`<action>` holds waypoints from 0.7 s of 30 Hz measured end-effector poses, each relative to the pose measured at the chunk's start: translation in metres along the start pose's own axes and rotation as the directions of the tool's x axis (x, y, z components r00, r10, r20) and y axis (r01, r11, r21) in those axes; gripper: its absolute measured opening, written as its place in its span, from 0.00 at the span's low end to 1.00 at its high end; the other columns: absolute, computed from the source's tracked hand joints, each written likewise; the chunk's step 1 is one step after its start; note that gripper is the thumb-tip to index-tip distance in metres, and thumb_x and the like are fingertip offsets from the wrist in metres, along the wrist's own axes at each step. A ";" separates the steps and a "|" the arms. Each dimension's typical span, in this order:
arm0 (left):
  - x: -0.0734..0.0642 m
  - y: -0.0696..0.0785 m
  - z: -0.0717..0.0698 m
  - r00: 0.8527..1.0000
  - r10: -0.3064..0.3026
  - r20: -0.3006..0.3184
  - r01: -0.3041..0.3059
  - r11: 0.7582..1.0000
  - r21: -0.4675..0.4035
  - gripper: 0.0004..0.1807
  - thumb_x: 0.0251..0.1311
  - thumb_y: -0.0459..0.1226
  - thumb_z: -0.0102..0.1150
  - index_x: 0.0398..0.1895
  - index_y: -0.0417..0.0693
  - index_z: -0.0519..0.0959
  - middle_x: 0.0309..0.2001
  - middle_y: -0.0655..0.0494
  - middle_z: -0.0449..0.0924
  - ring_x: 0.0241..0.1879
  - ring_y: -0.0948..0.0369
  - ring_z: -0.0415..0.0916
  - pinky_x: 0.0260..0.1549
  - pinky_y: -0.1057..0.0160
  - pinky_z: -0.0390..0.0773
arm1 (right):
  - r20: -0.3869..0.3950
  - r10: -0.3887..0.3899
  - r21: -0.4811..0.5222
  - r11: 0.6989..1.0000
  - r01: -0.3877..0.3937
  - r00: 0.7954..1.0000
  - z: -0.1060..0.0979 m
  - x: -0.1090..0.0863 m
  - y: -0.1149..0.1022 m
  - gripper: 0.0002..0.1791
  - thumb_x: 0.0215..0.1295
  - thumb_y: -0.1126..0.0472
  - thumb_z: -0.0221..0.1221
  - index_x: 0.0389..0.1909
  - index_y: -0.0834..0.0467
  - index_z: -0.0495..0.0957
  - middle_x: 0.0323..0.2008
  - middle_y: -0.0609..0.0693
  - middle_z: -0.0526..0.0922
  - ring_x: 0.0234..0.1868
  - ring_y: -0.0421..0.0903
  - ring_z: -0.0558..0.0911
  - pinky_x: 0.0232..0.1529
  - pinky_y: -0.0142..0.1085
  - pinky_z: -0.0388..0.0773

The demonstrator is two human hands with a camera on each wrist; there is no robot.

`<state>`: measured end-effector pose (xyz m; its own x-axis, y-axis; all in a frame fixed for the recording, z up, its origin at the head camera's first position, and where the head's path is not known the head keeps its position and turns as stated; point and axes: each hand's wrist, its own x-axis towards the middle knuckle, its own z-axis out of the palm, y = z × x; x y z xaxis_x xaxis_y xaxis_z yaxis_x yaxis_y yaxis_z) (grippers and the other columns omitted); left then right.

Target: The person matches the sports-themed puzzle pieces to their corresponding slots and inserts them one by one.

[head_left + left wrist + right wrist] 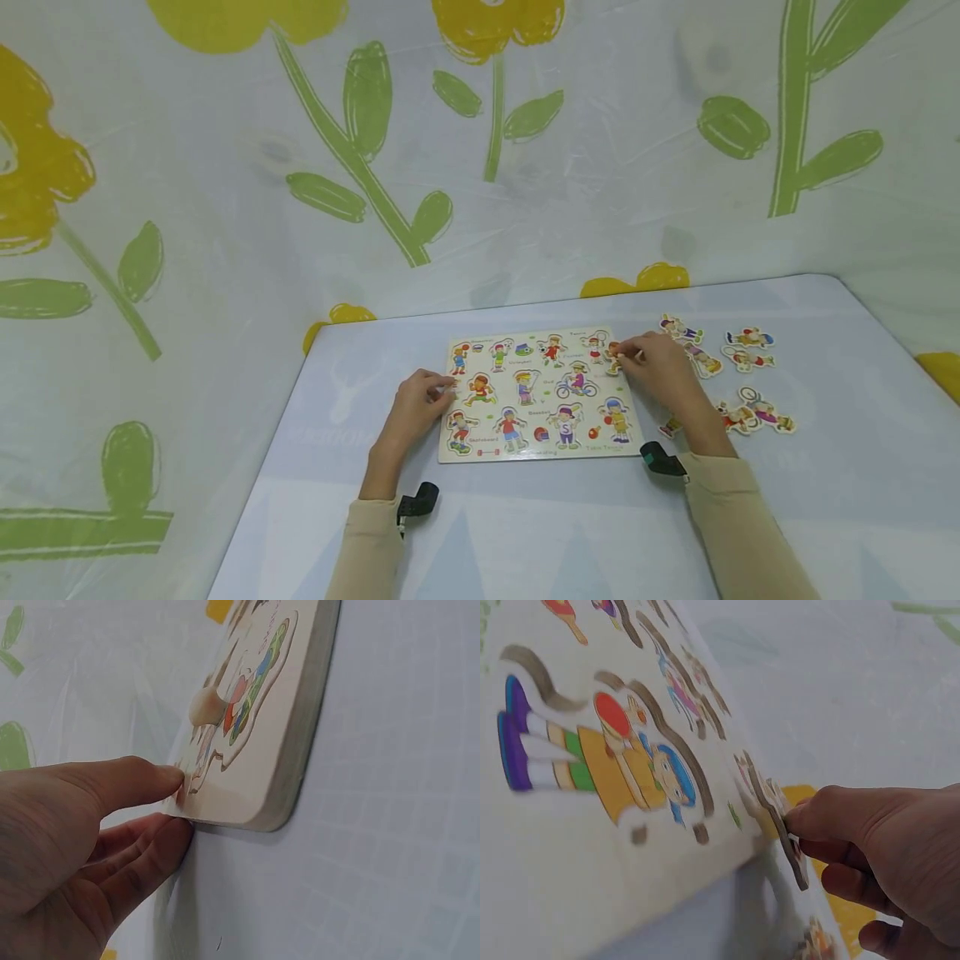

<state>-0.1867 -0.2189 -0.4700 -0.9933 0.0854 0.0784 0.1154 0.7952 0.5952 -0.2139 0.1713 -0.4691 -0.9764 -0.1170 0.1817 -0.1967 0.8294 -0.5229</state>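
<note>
Head view is facing forward and down over the worktop (540, 533) from above; wrist views are showing left hand (67, 832) and right hand (907, 836) closely; all are sharing the board (504, 392).

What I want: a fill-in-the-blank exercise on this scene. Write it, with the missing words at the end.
In the head view, the left hand is at the ____ edge of the puzzle board.
The right hand pinches a puzzle piece; in the head view, loose pieces lie to the board's ____.
The board's middle row shows a child riding a ____.

Missing words: left; right; bicycle.
</note>
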 end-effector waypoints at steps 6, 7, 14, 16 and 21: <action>0.000 0.001 -0.001 1.000 0.006 -0.010 -0.006 1.000 0.004 0.14 0.61 0.38 0.65 0.49 0.46 0.85 0.46 0.50 0.80 0.36 0.60 0.75 0.34 0.65 0.73 | 0.025 -0.015 0.010 1.000 0.014 1.000 0.008 0.003 -0.018 0.10 0.64 0.59 0.63 0.42 0.59 0.86 0.37 0.55 0.84 0.40 0.52 0.77 0.44 0.46 0.73; 0.000 0.001 -0.001 1.000 0.009 -0.012 -0.009 1.000 0.005 0.14 0.61 0.38 0.65 0.49 0.46 0.85 0.46 0.50 0.80 0.36 0.60 0.75 0.34 0.65 0.74 | 0.031 -0.018 0.011 1.000 0.018 0.999 0.010 0.004 -0.021 0.10 0.64 0.59 0.63 0.42 0.58 0.86 0.37 0.54 0.84 0.40 0.52 0.77 0.44 0.45 0.72; 0.002 0.000 -0.001 1.000 0.029 -0.006 -0.029 1.000 0.005 0.14 0.61 0.38 0.65 0.49 0.45 0.85 0.45 0.50 0.80 0.36 0.61 0.75 0.34 0.65 0.73 | 0.067 -0.064 -0.007 0.998 0.064 0.996 0.018 0.005 -0.045 0.08 0.62 0.59 0.62 0.39 0.54 0.87 0.34 0.49 0.85 0.35 0.48 0.74 0.38 0.41 0.68; 0.002 0.000 0.000 1.000 0.031 -0.002 -0.031 1.000 -0.001 0.14 0.61 0.37 0.65 0.50 0.45 0.85 0.45 0.50 0.80 0.36 0.61 0.75 0.34 0.65 0.73 | 0.079 -0.085 -0.012 0.996 0.086 0.993 0.021 0.005 -0.050 0.08 0.62 0.58 0.63 0.39 0.55 0.87 0.33 0.49 0.85 0.33 0.47 0.74 0.37 0.40 0.68; 0.003 0.000 0.001 0.999 0.039 0.004 -0.039 0.999 -0.007 0.15 0.61 0.37 0.65 0.50 0.44 0.84 0.45 0.50 0.80 0.36 0.61 0.75 0.34 0.66 0.73 | 0.087 -0.120 0.011 0.993 0.119 0.989 0.032 0.005 -0.063 0.07 0.60 0.58 0.64 0.37 0.54 0.87 0.32 0.47 0.85 0.31 0.43 0.74 0.35 0.37 0.69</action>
<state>-0.1896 -0.2185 -0.4706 -0.9880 0.1194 0.0982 0.1545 0.7869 0.5975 -0.2090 0.1009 -0.4614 -0.9499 -0.2626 0.1694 -0.3125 0.8036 -0.5066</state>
